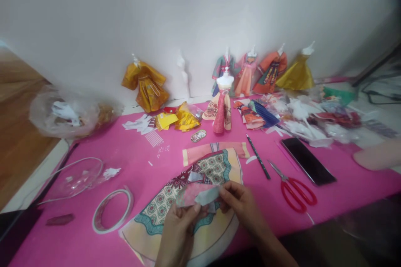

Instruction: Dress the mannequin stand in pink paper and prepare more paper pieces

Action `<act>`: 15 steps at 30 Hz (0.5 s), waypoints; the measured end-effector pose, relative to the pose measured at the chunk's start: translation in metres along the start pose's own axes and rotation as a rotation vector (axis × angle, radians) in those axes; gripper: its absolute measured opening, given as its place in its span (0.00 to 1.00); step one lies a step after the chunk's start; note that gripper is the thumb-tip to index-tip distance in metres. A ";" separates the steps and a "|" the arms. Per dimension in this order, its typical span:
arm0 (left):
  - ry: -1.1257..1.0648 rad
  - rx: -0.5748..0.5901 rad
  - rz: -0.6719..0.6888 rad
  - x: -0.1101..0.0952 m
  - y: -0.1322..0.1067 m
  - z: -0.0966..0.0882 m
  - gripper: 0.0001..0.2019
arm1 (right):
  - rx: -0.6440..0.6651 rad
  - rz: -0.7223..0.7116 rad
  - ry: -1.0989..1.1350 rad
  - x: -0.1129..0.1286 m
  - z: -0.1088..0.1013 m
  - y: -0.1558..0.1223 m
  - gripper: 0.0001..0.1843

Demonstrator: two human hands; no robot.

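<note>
My left hand [183, 219] pinches the near edge of a small pink-and-green patterned cloth piece [189, 194]. A pale blue-grey strip [208, 195] lies along that piece, and the fingers of my right hand [236, 200] close on its right end. Both hands hover over a large fan-shaped printed skirt piece [159, 204] with a teal border and round motifs. Just beyond it lies a pink sleeve-like strip [200, 153] with cream ends. Whether the held piece is cloth or paper is hard to tell from the blur.
Red-handled scissors [296, 190], a phone [308, 160] and a pencil [258, 156] lie right. A tape roll [99, 223] sits left. A small dressed mannequin [224, 108] stands behind; several more line the wall. Plastic packets [310, 121] crowd the back right. Another bare limb [379, 156] enters from the right.
</note>
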State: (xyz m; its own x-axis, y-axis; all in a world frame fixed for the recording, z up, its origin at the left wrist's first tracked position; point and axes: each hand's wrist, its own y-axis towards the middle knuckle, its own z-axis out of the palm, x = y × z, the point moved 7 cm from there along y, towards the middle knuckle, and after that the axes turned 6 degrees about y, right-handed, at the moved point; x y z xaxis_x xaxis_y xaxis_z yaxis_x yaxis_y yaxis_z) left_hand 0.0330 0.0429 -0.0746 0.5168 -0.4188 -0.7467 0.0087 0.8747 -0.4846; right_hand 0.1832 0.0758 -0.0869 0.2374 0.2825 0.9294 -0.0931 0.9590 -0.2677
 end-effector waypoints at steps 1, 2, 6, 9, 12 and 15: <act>0.024 0.000 0.000 -0.001 0.000 0.000 0.10 | -0.008 -0.004 0.010 0.000 0.000 0.000 0.25; 0.035 0.002 0.001 -0.002 0.000 0.000 0.10 | -0.013 -0.007 0.017 -0.001 0.000 0.000 0.25; 0.023 0.051 0.006 -0.003 0.004 -0.002 0.05 | 0.003 -0.010 0.004 -0.003 0.001 0.001 0.25; 0.016 0.090 -0.012 0.002 0.009 -0.006 0.04 | 0.004 -0.030 -0.004 -0.007 0.000 0.003 0.25; 0.011 0.097 -0.031 0.008 0.014 -0.012 0.09 | 0.022 -0.045 -0.028 -0.012 0.001 0.005 0.23; 0.051 0.107 -0.050 0.013 0.019 -0.017 0.13 | -0.036 -0.126 -0.168 -0.003 -0.002 0.003 0.14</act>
State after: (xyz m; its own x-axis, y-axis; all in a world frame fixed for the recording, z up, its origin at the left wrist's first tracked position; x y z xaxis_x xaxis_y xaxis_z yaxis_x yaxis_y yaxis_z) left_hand 0.0252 0.0497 -0.1013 0.4689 -0.4724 -0.7463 0.1264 0.8721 -0.4727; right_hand 0.1840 0.0776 -0.0909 0.0800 0.1550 0.9847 -0.0378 0.9876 -0.1524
